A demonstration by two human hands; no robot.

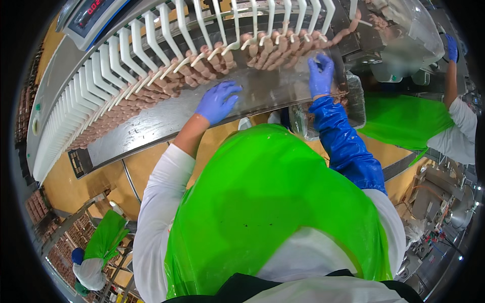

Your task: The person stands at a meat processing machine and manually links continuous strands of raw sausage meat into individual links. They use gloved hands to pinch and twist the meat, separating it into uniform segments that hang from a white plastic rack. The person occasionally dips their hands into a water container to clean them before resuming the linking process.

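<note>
Links of pale pink sausage (207, 63) hang in loops from a curved row of white hooks (151, 43) above a wet metal table (126, 134). My left hand (220, 102), in a blue glove, is over the table's near edge just below the loops, its fingers stretched and apart with nothing in them. Farther right, my right hand (322, 76), also gloved and with a blue sleeve cover on the arm, is beside the rightmost loops. Its fingers are bent but apart, and I see nothing between them. From the last loops a sausage strand (346, 33) runs up to the right.
A scale with a lit display (93, 12) stands at the upper left. A clear plastic-lined bin (356, 101) sits below the table's right end. At right, a co-worker in a green apron (404, 121) reaches toward machinery; another person (93, 262) is among racks at lower left.
</note>
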